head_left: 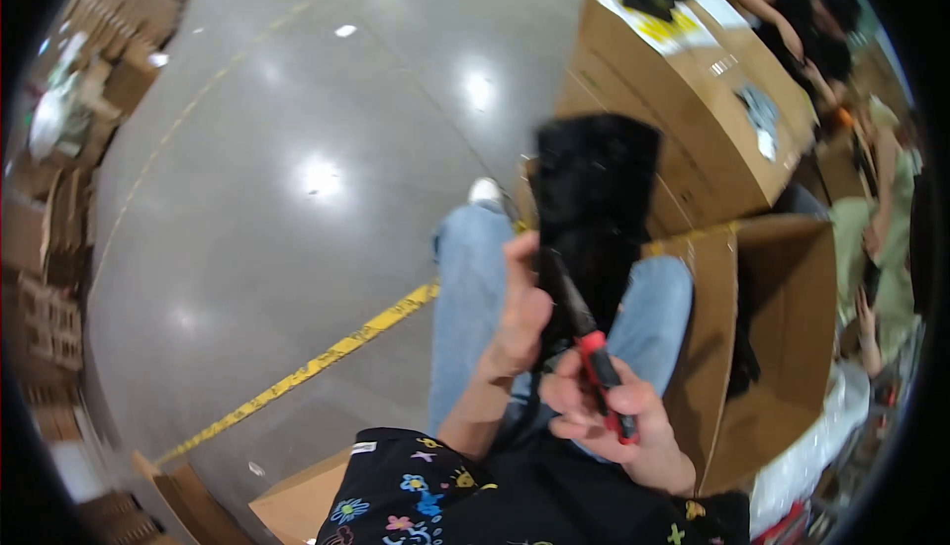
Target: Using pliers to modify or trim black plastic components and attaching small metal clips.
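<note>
A tall black boot-like piece [599, 174] stands between my knees, its wide end toward the far side; its lower part is hidden by my hands. My left hand [520, 313] is closed on its left edge, thumb and fingers beside the dark surface. In my right hand [614, 411] is a hand tool with red and black handles [599, 357], perhaps long-nose pliers. Its long dark tip points up and left, over the black piece. Blur hides whether the tip touches it.
To my right is an open cardboard box [782, 327] with something black inside. Beyond it a large carton [683, 100] bears papers, a black item and a grey cloth [760, 115]. Other people work at the far right. Yellow tape [336, 347] crosses the grey floor; cardboard stacks line the left.
</note>
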### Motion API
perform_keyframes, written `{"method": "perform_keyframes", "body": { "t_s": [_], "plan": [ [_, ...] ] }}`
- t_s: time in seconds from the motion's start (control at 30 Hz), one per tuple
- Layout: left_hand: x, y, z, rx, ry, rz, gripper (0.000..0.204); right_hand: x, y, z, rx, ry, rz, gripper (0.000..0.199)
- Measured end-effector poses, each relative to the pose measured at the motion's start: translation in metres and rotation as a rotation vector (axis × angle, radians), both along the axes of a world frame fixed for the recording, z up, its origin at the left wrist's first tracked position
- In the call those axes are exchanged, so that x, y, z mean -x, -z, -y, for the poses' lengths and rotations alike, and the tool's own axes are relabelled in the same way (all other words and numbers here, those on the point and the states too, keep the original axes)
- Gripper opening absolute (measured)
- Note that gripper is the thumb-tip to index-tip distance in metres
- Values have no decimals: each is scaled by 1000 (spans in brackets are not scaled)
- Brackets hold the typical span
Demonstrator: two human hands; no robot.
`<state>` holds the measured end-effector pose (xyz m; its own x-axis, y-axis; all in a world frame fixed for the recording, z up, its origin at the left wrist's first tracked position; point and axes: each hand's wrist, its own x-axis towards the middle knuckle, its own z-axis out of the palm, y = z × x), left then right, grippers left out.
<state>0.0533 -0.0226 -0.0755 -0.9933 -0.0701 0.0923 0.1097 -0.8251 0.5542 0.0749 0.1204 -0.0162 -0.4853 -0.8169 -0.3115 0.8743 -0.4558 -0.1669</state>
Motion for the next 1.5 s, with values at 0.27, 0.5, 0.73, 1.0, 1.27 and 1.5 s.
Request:
{"method": "perform_keyframes", "body": {
  "t_s": [0.27, 0.5, 0.73, 1.0, 1.27, 1.5],
  "plan": [
    [-4, 16, -15, 210, 3, 116, 94, -5, -1, -8, 282, 4, 116, 66],
    [-12, 13, -19, 277, -37, 193, 101, -14, -2, -4, 369, 53, 296, 54],
    [-17, -3, -19, 229, 6, 260, 103, -11, -7, 3, 34, -4, 14, 48],
    [-18, -6, -24, 219, -84, 86, 72, -22, 1, -3, 118, 19, 45, 55],
    [-25, 14, -27, 199, -87, 123, 87, -18, -15, -16, 211, 87, 125, 65],
    [-14, 8, -31, 277, -161, 86, 89, -22, -15, -25, 446, 135, 291, 58]
  ]
}}
